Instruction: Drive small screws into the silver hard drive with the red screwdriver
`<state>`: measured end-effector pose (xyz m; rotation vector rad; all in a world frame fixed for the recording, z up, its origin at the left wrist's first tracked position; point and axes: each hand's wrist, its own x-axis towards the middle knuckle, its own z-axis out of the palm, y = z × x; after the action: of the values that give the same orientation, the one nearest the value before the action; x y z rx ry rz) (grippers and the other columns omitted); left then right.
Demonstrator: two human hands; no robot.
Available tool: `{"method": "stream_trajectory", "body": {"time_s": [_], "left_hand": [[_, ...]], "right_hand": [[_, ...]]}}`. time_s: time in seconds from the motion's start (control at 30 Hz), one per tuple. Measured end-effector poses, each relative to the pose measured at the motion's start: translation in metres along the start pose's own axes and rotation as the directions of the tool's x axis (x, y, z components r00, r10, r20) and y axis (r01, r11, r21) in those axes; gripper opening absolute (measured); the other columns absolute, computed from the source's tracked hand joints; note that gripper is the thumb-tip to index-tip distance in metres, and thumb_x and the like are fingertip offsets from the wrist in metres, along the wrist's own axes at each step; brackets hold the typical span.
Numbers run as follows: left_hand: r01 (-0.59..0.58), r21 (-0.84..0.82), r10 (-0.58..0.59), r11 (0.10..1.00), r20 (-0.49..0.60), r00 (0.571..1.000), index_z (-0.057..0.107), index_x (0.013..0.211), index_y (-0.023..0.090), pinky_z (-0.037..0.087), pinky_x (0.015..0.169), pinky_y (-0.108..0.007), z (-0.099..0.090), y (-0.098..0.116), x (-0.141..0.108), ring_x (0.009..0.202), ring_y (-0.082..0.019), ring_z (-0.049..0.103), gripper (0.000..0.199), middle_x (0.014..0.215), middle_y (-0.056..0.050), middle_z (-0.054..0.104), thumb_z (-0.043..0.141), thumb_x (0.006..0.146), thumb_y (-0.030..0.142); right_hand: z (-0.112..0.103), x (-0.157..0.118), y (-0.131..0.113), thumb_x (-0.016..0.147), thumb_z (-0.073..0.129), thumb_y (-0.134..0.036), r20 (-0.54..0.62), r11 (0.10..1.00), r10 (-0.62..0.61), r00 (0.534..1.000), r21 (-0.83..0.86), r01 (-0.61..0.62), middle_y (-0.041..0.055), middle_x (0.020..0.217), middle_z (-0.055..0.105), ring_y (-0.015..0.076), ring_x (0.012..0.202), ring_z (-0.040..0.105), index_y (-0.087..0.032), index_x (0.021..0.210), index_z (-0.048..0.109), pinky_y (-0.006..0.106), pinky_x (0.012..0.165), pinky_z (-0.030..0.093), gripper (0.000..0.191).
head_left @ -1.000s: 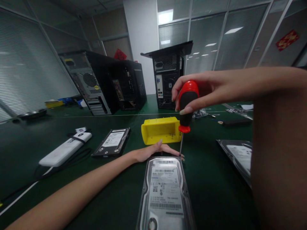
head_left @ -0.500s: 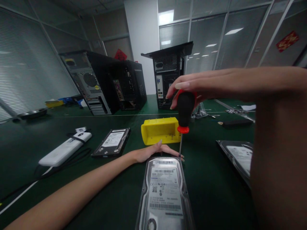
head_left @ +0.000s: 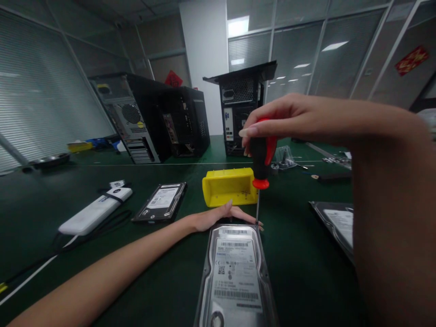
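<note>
A silver hard drive [head_left: 235,272] with a white label lies on the green tabletop, running toward me. My left hand [head_left: 218,218] is pressed along its far edge, thumb raised, fingers reaching behind the right far corner. My right hand [head_left: 269,122] is closed round the black and red handle of a screwdriver [head_left: 260,159], held upright. Its shaft points down to that corner, close to my left fingertips; whether a small screw sits under the tip I cannot make out. Just beyond, a yellow bin [head_left: 221,195] lies with its opening toward me, several tiny screws inside.
Another hard drive [head_left: 161,202] lies to the left, beside a white power strip [head_left: 97,211] with its cable. A further hard drive [head_left: 335,222] is partly behind my right forearm. Computer cases [head_left: 136,118] stand at the back, one [head_left: 238,104] with a raised panel.
My right hand has shifted its hold on the screwdriver handle, fingers and wrist rolled round, and the handle has turned. The left hand and the hard drive stay put.
</note>
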<state>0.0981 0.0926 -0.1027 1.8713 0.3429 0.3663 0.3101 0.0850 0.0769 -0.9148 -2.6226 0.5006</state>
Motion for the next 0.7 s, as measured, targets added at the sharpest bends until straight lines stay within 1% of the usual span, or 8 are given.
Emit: {"method": "stream_trajectory", "body": {"time_s": [0.1, 0.2, 0.33, 0.4, 0.47, 0.57, 0.63, 0.7], "left_hand": [[0.006, 0.013, -0.006, 1.0, -0.006, 1.0, 0.051, 0.126, 0.009, 0.03, 0.103, -0.042, 0.0, 0.001, 0.0, 0.12, -0.026, 0.047, 0.083, 0.128, -0.017, 0.052, 0.005, 0.087, 0.065], [0.002, 0.006, -0.002, 1.0, -0.005, 1.0, 0.052, 0.126, 0.008, 0.03, 0.103, -0.043, 0.001, 0.002, 0.0, 0.12, -0.027, 0.047, 0.083, 0.129, -0.017, 0.051, 0.006, 0.087, 0.066], [0.022, 0.049, -0.021, 0.999, -0.02, 1.0, 0.053, 0.125, 0.011, 0.03, 0.102, -0.043, 0.001, 0.001, 0.0, 0.119, -0.026, 0.047, 0.082, 0.128, -0.015, 0.053, 0.004, 0.087, 0.065], [0.022, 0.071, -0.021, 0.997, -0.022, 1.0, 0.053, 0.125, 0.012, 0.031, 0.101, -0.042, 0.0, 0.001, 0.0, 0.118, -0.025, 0.048, 0.082, 0.128, -0.014, 0.053, 0.004, 0.087, 0.065], [0.015, 0.074, -0.014, 0.997, -0.019, 1.0, 0.053, 0.125, 0.012, 0.031, 0.101, -0.042, 0.0, 0.001, 0.0, 0.118, -0.025, 0.048, 0.082, 0.128, -0.014, 0.053, 0.004, 0.087, 0.066], [0.009, 0.067, -0.008, 0.998, -0.016, 1.0, 0.053, 0.125, 0.011, 0.031, 0.101, -0.042, -0.001, 0.0, -0.001, 0.118, -0.026, 0.048, 0.083, 0.128, -0.015, 0.053, 0.004, 0.086, 0.066], [0.013, 0.06, -0.012, 0.998, -0.015, 1.0, 0.052, 0.126, 0.011, 0.031, 0.101, -0.042, 0.0, 0.0, -0.001, 0.118, -0.025, 0.047, 0.083, 0.129, -0.015, 0.052, 0.003, 0.087, 0.065], [0.018, 0.061, -0.018, 0.998, -0.016, 1.0, 0.051, 0.127, 0.012, 0.031, 0.101, -0.042, 0.0, 0.001, -0.001, 0.118, -0.026, 0.048, 0.084, 0.129, -0.015, 0.052, 0.003, 0.086, 0.066]], "right_hand": [[-0.001, -0.003, 0.0, 0.084, 0.044, -0.061, -0.014, 0.998, 0.06, 0.998, -0.019, -0.06, -0.0008, 0.095, 0.06, 0.014, 0.087, 0.058, -0.024, 0.102, 0.063, 0.022, 0.071, 0.045, 0.045], [-0.003, -0.004, 0.005, 0.086, 0.039, -0.062, -0.046, 0.993, 0.119, 0.992, 0.011, -0.119, 0.0023, 0.101, 0.059, 0.0153, 0.087, 0.057, -0.021, 0.105, 0.061, 0.023, 0.072, 0.046, 0.051], [-0.007, -0.004, 0.015, 0.092, 0.032, -0.053, 0.09, 0.978, 0.085, 0.992, 0.183, -0.101, 0.0036, 0.109, 0.058, 0.0159, 0.092, 0.057, -0.02, 0.11, 0.057, 0.021, 0.075, 0.049, 0.045], [-0.007, -0.007, 0.015, 0.094, 0.034, -0.044, 0.062, 0.981, 0.085, 0.994, 0.167, -0.094, 0.0023, 0.117, 0.055, 0.0156, 0.099, 0.056, -0.021, 0.113, 0.056, 0.02, 0.08, 0.048, 0.037], [-0.006, -0.011, 0.01, 0.094, 0.037, -0.04, -0.003, 0.99, 0.1, 0.995, 0.1, -0.099, -0.0004, 0.121, 0.052, 0.0142, 0.102, 0.055, -0.024, 0.113, 0.057, 0.018, 0.081, 0.048, 0.032], [-0.006, -0.015, 0.003, 0.093, 0.038, -0.046, -0.061, 0.995, 0.089, 0.994, 0.05, -0.086, -0.0036, 0.12, 0.053, 0.0122, 0.102, 0.055, -0.027, 0.111, 0.061, 0.016, 0.079, 0.048, 0.034], [-0.007, -0.016, 0.001, 0.09, 0.041, -0.052, -0.068, 0.997, 0.047, 0.997, 0.056, -0.044, -0.0047, 0.117, 0.054, 0.0123, 0.101, 0.056, -0.029, 0.108, 0.064, 0.015, 0.078, 0.049, 0.037], [-0.008, -0.015, 0.0, 0.088, 0.044, -0.052, -0.058, 0.997, 0.008, 0.998, 0.075, -0.004, -0.0054, 0.114, 0.057, 0.0126, 0.099, 0.057, -0.03, 0.106, 0.066, 0.016, 0.077, 0.05, 0.035]]}}
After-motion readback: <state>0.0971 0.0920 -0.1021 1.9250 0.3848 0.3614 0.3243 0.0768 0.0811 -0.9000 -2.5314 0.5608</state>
